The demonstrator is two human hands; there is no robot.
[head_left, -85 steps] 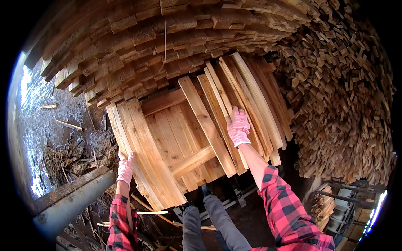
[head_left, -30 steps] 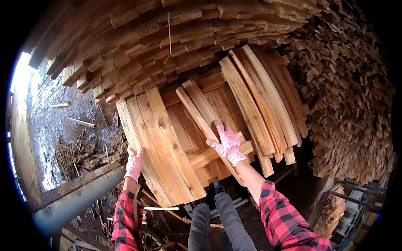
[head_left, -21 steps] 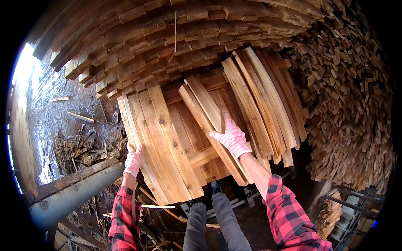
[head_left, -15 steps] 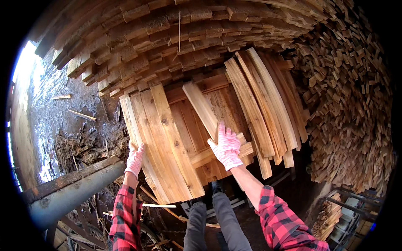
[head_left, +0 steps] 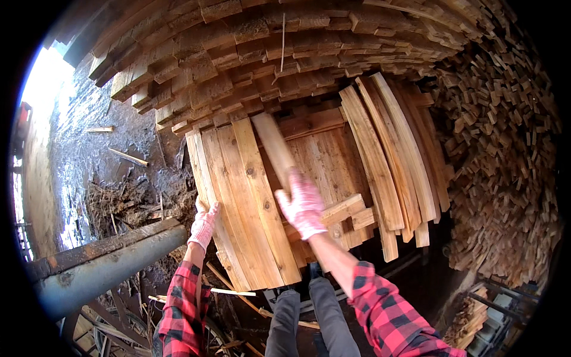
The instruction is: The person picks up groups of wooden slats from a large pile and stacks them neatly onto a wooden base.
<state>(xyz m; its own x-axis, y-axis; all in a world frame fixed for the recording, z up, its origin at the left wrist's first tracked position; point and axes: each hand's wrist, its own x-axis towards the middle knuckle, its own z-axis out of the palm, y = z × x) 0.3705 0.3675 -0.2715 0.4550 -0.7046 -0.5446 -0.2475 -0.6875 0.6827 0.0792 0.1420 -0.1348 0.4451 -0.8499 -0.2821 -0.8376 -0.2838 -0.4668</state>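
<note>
My right hand (head_left: pixel 302 205), in a pink-and-white glove and smeared by motion, holds a loose wooden plank (head_left: pixel 273 141). Its thumb points to the left side and the fingers lie over the plank's near part. This plank lies beside a row of boards (head_left: pixel 238 196) laid side by side on the left of the stack. My left hand (head_left: pixel 203 225), gloved the same way, rests against the outer edge of the leftmost board with its fingers stretched out. Underneath, a crosspiece (head_left: pixel 339 209) and a lower layer of boards (head_left: pixel 321 157) show.
Several planks (head_left: pixel 376 172) lie on the stack's right side. A wall of stacked timber (head_left: pixel 250 65) rises behind, with a large pile of wood ends (head_left: pixel 499 149) at the right. A thick blue-grey metal beam (head_left: pixel 113 262) juts in at the left above littered, wet ground (head_left: pixel 128 143).
My right hand and the loose plank have moved left, up against the board row. The left hand stays at the row's outer edge. The whole view has shifted a little.
</note>
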